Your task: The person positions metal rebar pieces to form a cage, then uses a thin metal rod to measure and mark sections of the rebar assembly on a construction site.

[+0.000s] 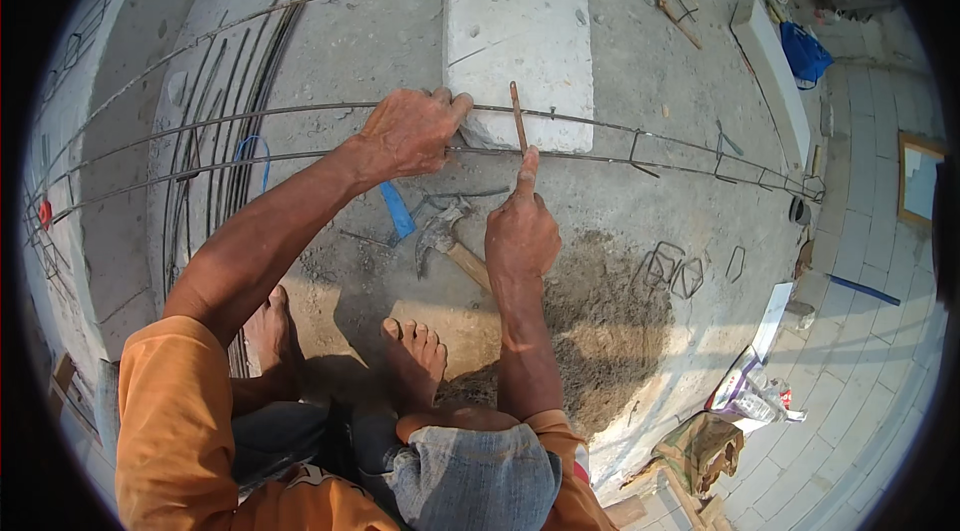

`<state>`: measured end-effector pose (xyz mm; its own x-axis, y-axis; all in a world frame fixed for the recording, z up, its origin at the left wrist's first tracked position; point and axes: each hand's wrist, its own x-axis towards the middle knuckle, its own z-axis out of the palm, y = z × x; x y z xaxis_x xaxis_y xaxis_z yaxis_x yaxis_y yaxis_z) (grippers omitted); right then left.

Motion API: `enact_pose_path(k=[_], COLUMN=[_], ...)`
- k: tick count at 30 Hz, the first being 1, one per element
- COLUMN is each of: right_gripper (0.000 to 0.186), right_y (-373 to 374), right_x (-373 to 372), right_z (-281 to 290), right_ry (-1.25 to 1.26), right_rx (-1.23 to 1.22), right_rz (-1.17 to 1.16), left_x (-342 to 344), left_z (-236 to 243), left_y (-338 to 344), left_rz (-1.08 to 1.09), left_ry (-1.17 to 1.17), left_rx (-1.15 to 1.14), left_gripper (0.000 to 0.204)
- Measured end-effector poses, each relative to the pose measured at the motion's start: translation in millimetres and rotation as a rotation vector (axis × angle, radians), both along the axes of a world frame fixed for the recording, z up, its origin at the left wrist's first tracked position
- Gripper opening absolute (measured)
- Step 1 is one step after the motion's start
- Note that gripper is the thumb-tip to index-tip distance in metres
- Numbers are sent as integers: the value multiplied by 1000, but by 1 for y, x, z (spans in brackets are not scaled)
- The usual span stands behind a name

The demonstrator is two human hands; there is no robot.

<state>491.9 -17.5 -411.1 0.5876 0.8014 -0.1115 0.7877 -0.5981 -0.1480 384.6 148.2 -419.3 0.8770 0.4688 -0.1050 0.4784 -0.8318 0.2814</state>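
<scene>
In the head view, two long steel rods [600, 146] are seen running across the concrete floor [380, 31], over the near edge of a pale stone block [520, 41]. The left hand [405, 136] is closed around the rods just left of the block. The right hand [520, 231] is gripping a short rusty hook tool [517, 118], held upright against the rods at the block's near edge. A hammer [445, 236] and a strip of blue tape [397, 209] are lying just nearer than the block, between the forearms. Bent wire stirrups [675, 269] are scattered on sand to the block's lower right. A bundle of rods [235, 111] is laid well left of the block.
</scene>
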Motion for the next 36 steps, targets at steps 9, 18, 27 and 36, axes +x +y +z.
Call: enact_pose_path(k=[9,18,27,36], right_gripper=[71,66,60,69], right_y=[-5,31,34,38], right_x=[5,9,6,0], right_z=[7,-9,-17,-14], right_ry=[16,76,53,15], right_rx=[207,143,203,134], right_rz=[-26,31,13,6], left_x=[-4,-3,-4,-3], left_z=[-2,0,-4,-6], left_y=[-1,-1,0,1], left_rz=[-2,9,4,-8], left_ry=[-53,-34,-63,-60], left_rx=[52,-1,-6,-4], left_gripper=[50,54,54,54])
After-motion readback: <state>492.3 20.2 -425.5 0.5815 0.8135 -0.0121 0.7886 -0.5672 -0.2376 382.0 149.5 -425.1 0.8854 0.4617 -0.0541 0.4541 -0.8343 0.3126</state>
